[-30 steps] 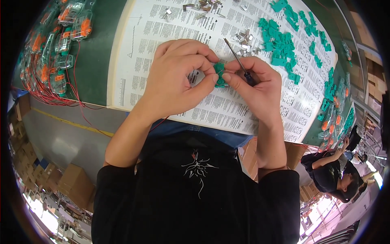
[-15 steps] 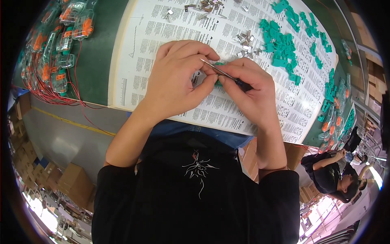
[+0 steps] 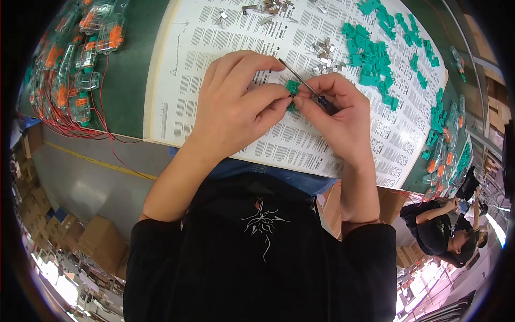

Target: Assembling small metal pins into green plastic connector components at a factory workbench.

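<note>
While my left hand pinches a green piece, my right hand grips a thin tool touching it.

Our left hand covers most of the green piece; we see only its top. The tool's handle disappears inside our right hand. Clear orange parts at upper left blur toward the rim, cut off by it.

green plastic part | small, pinched at fingertips | thin metal tool | tilted, tip touching part
</note>
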A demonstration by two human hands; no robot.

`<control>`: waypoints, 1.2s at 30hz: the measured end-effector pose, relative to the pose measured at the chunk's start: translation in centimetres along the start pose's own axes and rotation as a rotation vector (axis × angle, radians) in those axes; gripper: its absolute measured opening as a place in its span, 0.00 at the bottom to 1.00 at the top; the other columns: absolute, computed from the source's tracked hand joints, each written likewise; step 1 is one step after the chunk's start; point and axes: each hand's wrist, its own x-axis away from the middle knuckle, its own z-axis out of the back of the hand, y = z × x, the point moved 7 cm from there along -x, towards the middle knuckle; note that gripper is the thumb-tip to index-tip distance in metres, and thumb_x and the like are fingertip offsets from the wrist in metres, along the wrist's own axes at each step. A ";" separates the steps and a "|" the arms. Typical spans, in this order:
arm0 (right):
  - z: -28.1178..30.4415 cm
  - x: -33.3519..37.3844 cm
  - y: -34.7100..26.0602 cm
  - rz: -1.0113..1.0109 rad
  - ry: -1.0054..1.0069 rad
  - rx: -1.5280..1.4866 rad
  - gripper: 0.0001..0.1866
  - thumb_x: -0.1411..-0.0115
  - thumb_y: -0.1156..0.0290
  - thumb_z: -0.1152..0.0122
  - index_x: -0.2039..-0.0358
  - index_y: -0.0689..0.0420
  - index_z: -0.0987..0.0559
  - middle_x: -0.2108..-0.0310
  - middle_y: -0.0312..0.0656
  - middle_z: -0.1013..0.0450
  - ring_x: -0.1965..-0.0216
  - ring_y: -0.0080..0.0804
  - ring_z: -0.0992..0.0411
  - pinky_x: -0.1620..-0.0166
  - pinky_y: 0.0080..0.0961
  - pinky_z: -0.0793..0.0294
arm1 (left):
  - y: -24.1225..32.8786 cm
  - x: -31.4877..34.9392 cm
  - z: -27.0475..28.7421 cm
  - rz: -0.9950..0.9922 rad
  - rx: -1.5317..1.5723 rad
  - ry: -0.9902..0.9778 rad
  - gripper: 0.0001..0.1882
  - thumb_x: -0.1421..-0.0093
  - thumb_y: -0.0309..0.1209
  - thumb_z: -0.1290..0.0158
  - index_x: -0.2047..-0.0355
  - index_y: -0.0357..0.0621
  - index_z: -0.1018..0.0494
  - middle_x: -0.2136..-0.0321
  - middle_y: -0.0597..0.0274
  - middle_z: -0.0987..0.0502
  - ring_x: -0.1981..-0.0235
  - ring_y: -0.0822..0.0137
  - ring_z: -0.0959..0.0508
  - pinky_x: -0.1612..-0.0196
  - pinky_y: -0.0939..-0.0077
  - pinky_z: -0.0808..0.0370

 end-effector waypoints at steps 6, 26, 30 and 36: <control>0.1 -0.1 -0.7 0.010 -0.036 -0.056 0.11 0.39 0.80 0.30 0.56 0.66 0.18 0.61 0.37 0.20 0.60 0.17 0.24 0.54 0.15 0.24 | 0.0 0.5 0.0 0.049 0.035 0.050 0.08 0.54 0.28 0.32 0.72 0.52 0.18 0.53 0.62 0.24 0.52 0.55 0.24 0.51 0.62 0.28; 0.4 -0.2 -0.3 0.037 -0.104 0.207 0.07 0.39 0.80 0.30 0.61 0.62 0.18 0.65 0.34 0.22 0.65 0.18 0.27 0.62 0.17 0.28 | -0.4 -0.7 -0.3 0.095 0.096 -0.184 0.07 0.52 0.26 0.32 0.71 0.48 0.16 0.51 0.63 0.21 0.46 0.57 0.26 0.44 0.62 0.33; -0.5 0.6 -2.6 0.504 0.012 0.436 0.07 0.42 0.78 0.29 0.63 0.58 0.18 0.66 0.38 0.22 0.70 0.29 0.23 0.67 0.24 0.24 | -0.5 -0.7 -0.5 0.125 0.085 -0.150 0.04 0.50 0.32 0.34 0.73 0.53 0.18 0.52 0.70 0.22 0.50 0.61 0.25 0.44 0.63 0.35; -0.2 0.3 -2.8 0.556 0.107 0.514 0.07 0.44 0.78 0.29 0.64 0.57 0.17 0.63 0.38 0.21 0.70 0.34 0.22 0.69 0.26 0.23 | -0.8 0.0 -0.4 0.167 0.035 -0.054 0.08 0.52 0.29 0.32 0.70 0.50 0.17 0.56 0.67 0.20 0.51 0.59 0.25 0.46 0.64 0.33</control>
